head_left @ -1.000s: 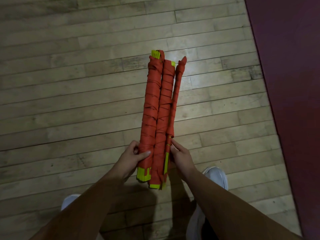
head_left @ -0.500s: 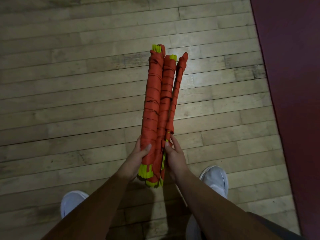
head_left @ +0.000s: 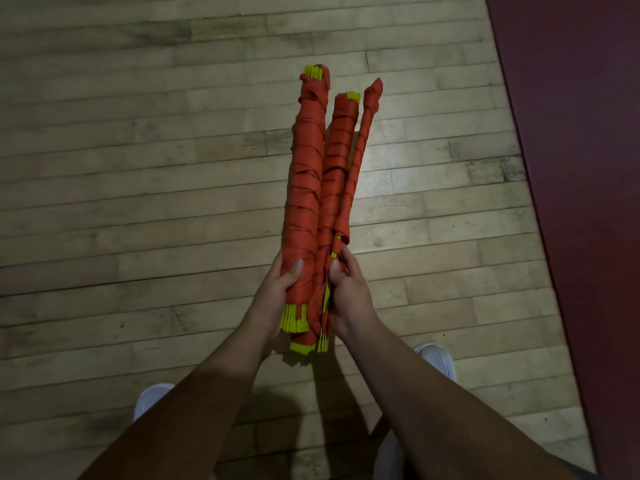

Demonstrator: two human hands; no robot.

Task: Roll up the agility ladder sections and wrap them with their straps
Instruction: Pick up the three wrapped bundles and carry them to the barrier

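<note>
While left hand and right hand still clasp ladder rolls, tops splay wider.

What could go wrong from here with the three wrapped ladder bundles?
The thin bundle splays away from the middle bundle at the top, held only low down by the right hand; it may slip out. The left hand grips the thick bundle near its bottom, so it could tip.

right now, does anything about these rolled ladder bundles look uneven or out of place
Yes. The thin right bundle splays away from the middle bundle at its far end, and the thick left bundle reaches farther than both. Yellow rungs poke out unevenly at the near ends.
</note>
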